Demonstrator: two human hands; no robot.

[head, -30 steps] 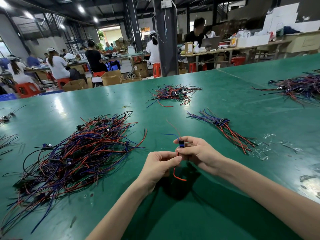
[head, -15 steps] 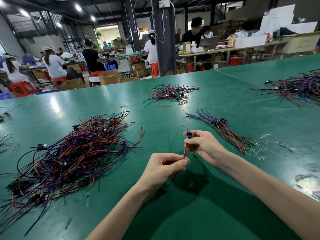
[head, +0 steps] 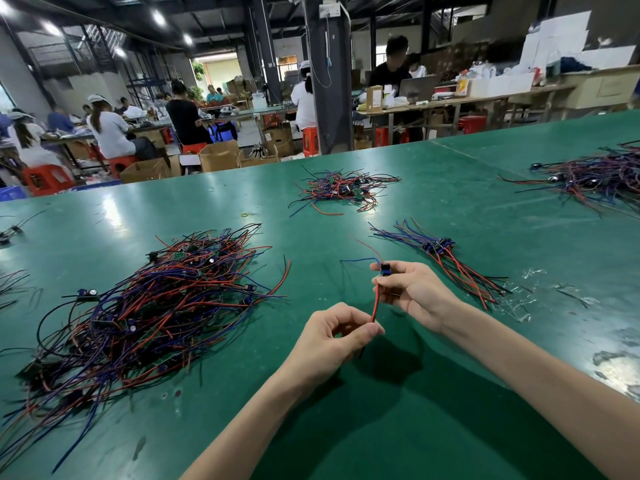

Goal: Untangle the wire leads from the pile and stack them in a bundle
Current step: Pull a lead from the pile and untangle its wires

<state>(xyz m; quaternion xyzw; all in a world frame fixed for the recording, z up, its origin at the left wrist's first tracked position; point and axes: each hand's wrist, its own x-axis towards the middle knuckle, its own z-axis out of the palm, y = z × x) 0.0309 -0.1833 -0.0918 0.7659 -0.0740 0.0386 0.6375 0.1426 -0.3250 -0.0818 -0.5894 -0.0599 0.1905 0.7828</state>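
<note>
**One wire lead held taut between both hands, above the counter**

Right hand point(head: 412, 292): fingers closed on the small blue component point(head: 385, 270) at the upper end of one wire lead point(head: 375, 304). Left hand point(head: 332, 336): thumb and forefinger pinched together on the lead's red wire, lower down. Between the two hands the red wire runs nearly straight, long axis close to vertical in view, component end pointing away from the person, lower end toward them. A short dark tip shows below the left hand's pinch. From the component, two thin free ends (one blue, one red) run up and to the left of the right hand.

Counter point(head: 398, 427): green surface, both hands held just above it.

Count of wire groups in view:
- Large tangled pile point(head: 138, 306), red, blue and black, well to the left of the left hand.
- One bundle point(head: 446, 259) just beyond and to the right of the right hand; leads lie roughly parallel, long axis diagonal, blue ends far-left, red ends near-right, blue components gathered near the middle.
- Small loose pile point(head: 341, 190) well beyond both hands.
- Another pile point(head: 595, 174) far to the right of the right hand.
- Stray wires point(head: 10, 232) at the far left edge; number cannot be told.

Clear plastic scraps point(head: 519, 303) lie to the right of the bundle.
</note>
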